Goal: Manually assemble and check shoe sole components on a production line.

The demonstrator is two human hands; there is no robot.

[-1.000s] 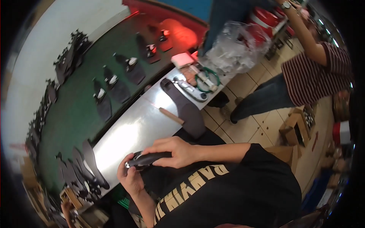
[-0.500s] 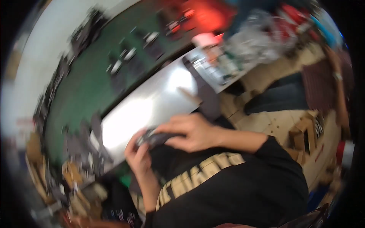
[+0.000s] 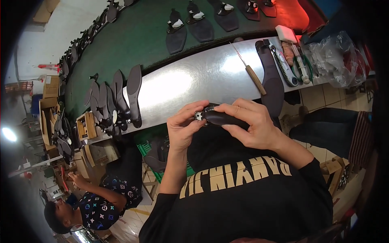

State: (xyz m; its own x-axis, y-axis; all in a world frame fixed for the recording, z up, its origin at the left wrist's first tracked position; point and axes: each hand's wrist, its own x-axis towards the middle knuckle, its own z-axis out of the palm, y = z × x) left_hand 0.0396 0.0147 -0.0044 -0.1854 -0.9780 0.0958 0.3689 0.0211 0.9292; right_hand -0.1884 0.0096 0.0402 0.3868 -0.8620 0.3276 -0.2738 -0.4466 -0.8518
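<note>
My left hand (image 3: 184,129) and my right hand (image 3: 251,123) both grip a small dark shoe piece (image 3: 216,117) with a white tip, held close to my chest just in front of the shiny metal bench (image 3: 190,81). The left fingers pinch its white end. The right hand wraps over its other end from above.
A wooden-handled awl (image 3: 253,77), a long dark sole (image 3: 271,81) and hand tools (image 3: 289,65) lie on the bench to the right. Dark heeled soles (image 3: 117,99) stand at its left end. More shoe parts ride a green belt (image 3: 133,36). A seated person (image 3: 97,202) works at lower left.
The view has swung, so the bench now lies straight ahead. Both hands still hold the dark piece, raised a little nearer the bench edge.
</note>
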